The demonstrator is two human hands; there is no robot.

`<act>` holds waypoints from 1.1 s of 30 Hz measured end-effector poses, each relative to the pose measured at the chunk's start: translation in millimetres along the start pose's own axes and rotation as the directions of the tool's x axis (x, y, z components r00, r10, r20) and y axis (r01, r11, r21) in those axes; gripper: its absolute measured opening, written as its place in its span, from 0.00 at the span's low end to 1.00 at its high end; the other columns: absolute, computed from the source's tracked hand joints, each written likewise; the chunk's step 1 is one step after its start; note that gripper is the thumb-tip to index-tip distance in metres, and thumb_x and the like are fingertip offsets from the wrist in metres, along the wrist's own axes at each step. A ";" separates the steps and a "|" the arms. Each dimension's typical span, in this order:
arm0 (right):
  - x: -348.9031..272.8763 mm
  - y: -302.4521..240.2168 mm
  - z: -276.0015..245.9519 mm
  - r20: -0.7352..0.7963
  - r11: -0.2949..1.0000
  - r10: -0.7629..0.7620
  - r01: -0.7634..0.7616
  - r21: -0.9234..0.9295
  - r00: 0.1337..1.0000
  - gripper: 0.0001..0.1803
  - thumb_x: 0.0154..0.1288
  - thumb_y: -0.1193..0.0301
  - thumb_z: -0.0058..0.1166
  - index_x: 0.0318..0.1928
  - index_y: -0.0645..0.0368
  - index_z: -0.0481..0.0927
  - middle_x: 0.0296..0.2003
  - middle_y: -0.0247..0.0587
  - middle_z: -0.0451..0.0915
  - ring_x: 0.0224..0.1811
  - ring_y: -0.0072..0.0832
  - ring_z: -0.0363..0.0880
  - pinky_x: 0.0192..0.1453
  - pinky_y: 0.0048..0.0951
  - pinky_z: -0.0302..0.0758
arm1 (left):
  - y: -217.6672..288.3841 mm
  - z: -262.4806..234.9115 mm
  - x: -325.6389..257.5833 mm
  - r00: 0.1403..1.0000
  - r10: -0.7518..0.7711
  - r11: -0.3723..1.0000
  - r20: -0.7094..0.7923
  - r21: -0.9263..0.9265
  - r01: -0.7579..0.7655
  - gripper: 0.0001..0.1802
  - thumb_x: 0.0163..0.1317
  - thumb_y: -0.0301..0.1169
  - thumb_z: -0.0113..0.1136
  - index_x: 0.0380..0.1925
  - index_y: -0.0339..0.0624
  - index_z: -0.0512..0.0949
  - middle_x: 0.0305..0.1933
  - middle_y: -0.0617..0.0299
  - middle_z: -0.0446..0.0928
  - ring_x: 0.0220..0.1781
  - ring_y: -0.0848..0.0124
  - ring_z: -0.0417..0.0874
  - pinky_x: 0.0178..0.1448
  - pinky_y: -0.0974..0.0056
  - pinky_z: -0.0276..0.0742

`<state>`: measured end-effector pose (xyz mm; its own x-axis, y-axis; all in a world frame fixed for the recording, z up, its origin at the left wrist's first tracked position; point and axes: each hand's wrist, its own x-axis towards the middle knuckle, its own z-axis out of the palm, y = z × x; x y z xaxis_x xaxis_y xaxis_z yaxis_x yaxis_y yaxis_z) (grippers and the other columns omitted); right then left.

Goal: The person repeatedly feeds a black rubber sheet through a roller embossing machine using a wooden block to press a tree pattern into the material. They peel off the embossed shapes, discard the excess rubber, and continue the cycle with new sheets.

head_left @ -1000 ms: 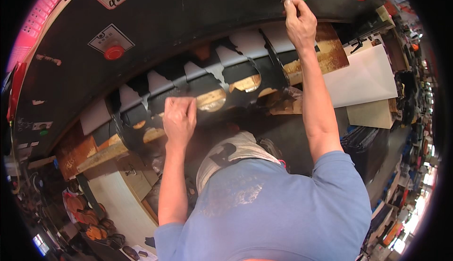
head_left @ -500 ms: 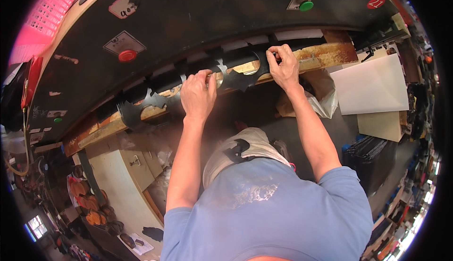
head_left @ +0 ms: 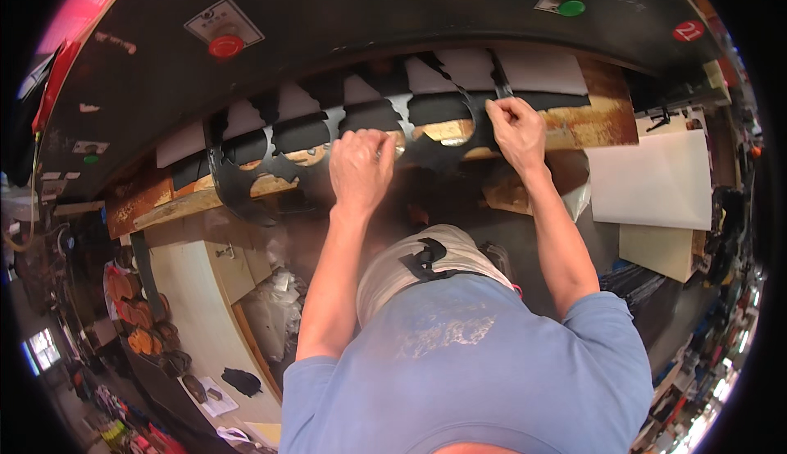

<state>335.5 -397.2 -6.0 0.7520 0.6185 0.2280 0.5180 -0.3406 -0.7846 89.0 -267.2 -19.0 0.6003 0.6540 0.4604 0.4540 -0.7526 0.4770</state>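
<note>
A thin black sheet [head_left: 279, 165], cut through with large holes and leaving narrow jagged strips, stretches across the wooden board's front edge and sags over it. My left hand [head_left: 361, 168] is closed on its near edge, around the middle. Farther right, my right hand [head_left: 516, 130] pinches a strip of the same sheet between thumb and fingers. Beneath the sheet's far strips, a white surface [head_left: 467, 70] and dark flat material show through the holes. Whether this material is leather or a synthetic cannot be made out.
The dark machine front above bears a red button [head_left: 225, 45] and a green button [head_left: 571, 7]. Its wooden board [head_left: 607, 118] is worn. A white sheet [head_left: 652, 179] lies at right; a pale cabinet [head_left: 205, 290] stands lower left, beside hanging brownish pieces [head_left: 143, 314].
My view has shifted, so the machine front sits higher in the picture. More white surface shows behind the sheet. Both hands keep their hold, now slightly farther right in view.
</note>
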 end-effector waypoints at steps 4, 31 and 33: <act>25.9 -28.0 36.3 -0.028 0.978 -0.141 0.144 0.148 0.990 0.09 0.70 0.71 0.70 0.39 0.66 0.88 0.29 0.31 0.79 0.30 0.16 0.72 0.34 0.22 0.71 | -13.3 -5.1 5.2 0.994 -0.071 0.997 0.079 -0.007 0.072 0.09 0.67 0.35 0.70 0.32 0.43 0.86 0.32 0.56 0.85 0.37 0.55 0.83 0.44 0.51 0.74; 157.1 -76.1 55.1 0.186 0.945 0.087 -0.140 0.294 0.979 0.47 0.56 0.68 0.79 0.75 0.68 0.73 0.61 0.47 0.84 0.61 0.29 0.82 0.69 0.31 0.77 | 12.8 -9.6 73.3 0.340 -0.237 0.199 0.910 -0.297 0.934 0.17 0.78 0.40 0.62 0.36 0.36 0.77 0.30 0.61 0.86 0.30 0.78 0.85 0.36 0.68 0.78; 173.4 -64.5 33.8 0.133 0.943 0.143 -0.176 0.281 0.981 0.51 0.52 0.61 0.81 0.74 0.69 0.74 0.61 0.50 0.84 0.62 0.33 0.82 0.70 0.33 0.76 | 15.0 -16.2 73.0 0.406 -0.183 0.236 0.896 -0.361 0.902 0.17 0.79 0.39 0.62 0.40 0.32 0.79 0.34 0.56 0.88 0.33 0.72 0.89 0.40 0.64 0.83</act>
<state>418.7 -244.0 64.6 0.7575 0.6519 0.0347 0.2419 -0.2309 -0.9424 128.9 -229.6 33.9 0.7503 0.3336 -0.5707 0.4115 0.4401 0.7981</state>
